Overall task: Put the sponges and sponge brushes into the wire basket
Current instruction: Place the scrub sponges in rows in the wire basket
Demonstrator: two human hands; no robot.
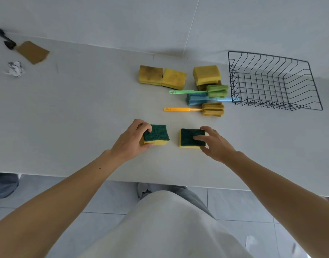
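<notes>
Sponges with dark green scouring tops sit under both hands at the near edge of a pale table (67,112): the left hand (131,141) is closed around the left sponge (157,135), thumb on its near yellow side and fingers curled over the far left corner, while the right hand (214,144) rests spread fingers on top of the right sponge (190,137), thumb low beside its near right corner, not visibly clamping it. Just beyond the hands lie three sponge brushes, orange (195,109), blue (206,99) and green (204,91), stacked closely side by side. Farther out, a pair of worn yellow sponges (162,77) touch, with a stack of yellow sponges (206,75) to their right. A black wire basket (271,81) stands beyond the right hand, at the brushes' right. Far beyond the left hand lie a brown card (32,52) and crumpled paper (15,68).
</notes>
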